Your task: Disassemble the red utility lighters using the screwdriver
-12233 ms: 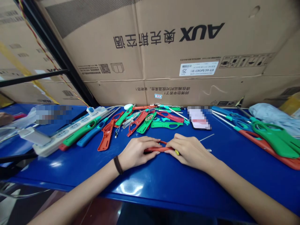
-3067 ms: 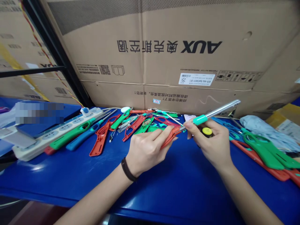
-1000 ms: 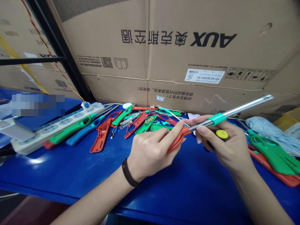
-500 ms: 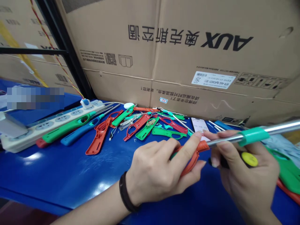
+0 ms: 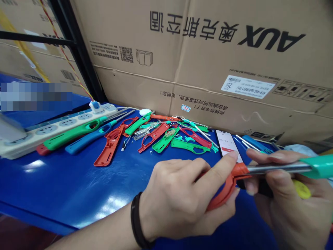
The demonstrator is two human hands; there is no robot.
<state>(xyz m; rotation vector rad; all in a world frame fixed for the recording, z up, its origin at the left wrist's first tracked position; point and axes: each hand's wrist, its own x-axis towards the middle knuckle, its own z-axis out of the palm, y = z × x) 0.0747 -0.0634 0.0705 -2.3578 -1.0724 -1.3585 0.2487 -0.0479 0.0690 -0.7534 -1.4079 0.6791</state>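
Observation:
My left hand (image 5: 177,198) grips a curved red plastic long-lighter body (image 5: 223,191), with a black band on its wrist. A steel lighter tube (image 5: 278,168) runs out of the body's front end to the right, and a teal collar (image 5: 318,166) sits on it. My right hand (image 5: 288,198) pinches the tube and also holds a black screwdriver handle (image 5: 262,187) with a yellow cap (image 5: 301,189). The screwdriver's shaft is hidden behind my fingers.
Loose red, green and blue lighter parts (image 5: 161,139) lie on the blue table (image 5: 65,184), with a phone (image 5: 226,146) just beyond my hands. A power strip (image 5: 52,130) runs along the left. Large cardboard boxes (image 5: 197,62) stand behind the table.
Both hands have moved closer to my view and further right, carrying the red body and steel tube. The tube now lies nearer level, and the table items appear shifted left and lower.

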